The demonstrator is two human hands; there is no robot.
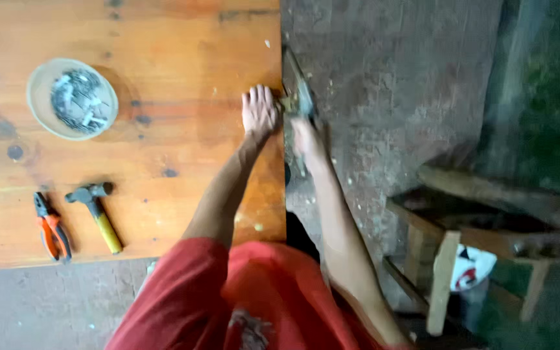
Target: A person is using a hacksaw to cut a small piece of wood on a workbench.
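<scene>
Reaching forward, we press our left hand (258, 111) flat, fingers spread, on the wooden tabletop (163, 129) edge, while our blurred right hand (307, 139) grips a tool (301, 97) beside it.

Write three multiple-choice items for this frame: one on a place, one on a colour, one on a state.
1. Where does the bowl of nails stand?
A. on the wooden tabletop, to the picture's left
B. on the ground
C. on the wooden frame at right

2. What colour is the hammer handle?
A. blue
B. yellow
C. black

3. What is the left hand doing?
A. gripping the hammer
B. lifting the pliers
C. lying flat on the tabletop at its edge

Answers:
1. A, the bowl sits on the tabletop, away from both hands.
2. B, the handle is yellow below a dark head; the pliers beside it have orange grips.
3. C, its fingers are spread on the wood, while the right hand is blurred beyond the edge.
</scene>
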